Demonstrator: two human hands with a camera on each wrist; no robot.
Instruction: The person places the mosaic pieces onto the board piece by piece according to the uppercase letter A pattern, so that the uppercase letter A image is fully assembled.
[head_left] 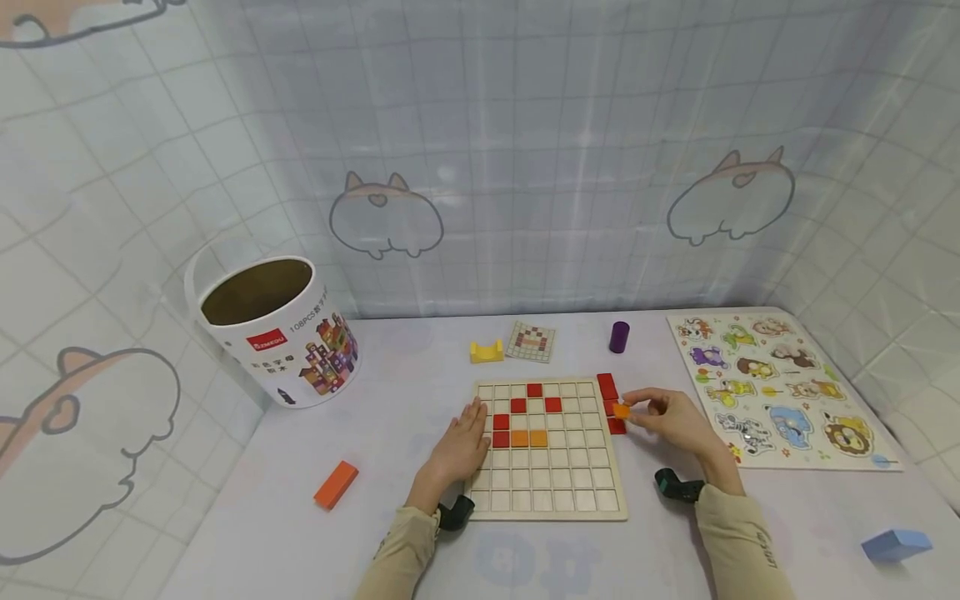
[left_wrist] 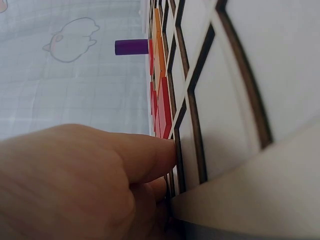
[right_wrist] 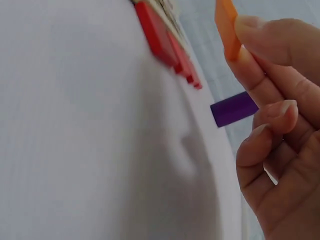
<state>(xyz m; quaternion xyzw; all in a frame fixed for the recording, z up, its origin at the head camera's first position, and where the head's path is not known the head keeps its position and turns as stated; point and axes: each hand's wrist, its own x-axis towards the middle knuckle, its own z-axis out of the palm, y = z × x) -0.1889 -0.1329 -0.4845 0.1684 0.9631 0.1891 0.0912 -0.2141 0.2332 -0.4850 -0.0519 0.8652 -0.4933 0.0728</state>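
A wooden grid board (head_left: 538,483) lies on the table, with several red tiles (head_left: 534,389) and two orange tiles (head_left: 538,438) set in its upper left squares. My left hand (head_left: 461,444) rests along the board's left edge, fingers stretched forward; in the left wrist view its thumb (left_wrist: 155,155) lies at the border of the grid. Between thumb and index finger, my right hand (head_left: 672,421) pinches an orange square tile (right_wrist: 228,30), raised beside the board's right edge. Loose red tiles (head_left: 607,386) lie along that edge, partly behind the held tile.
Behind the board lie a yellow block (head_left: 487,352) and a pattern card (head_left: 531,342), with a purple cylinder (head_left: 619,337) upright nearby. An animal puzzle board (head_left: 780,392) is at right, a blue block (head_left: 896,545) near front right. A bucket (head_left: 262,350) and orange block (head_left: 336,485) are left.
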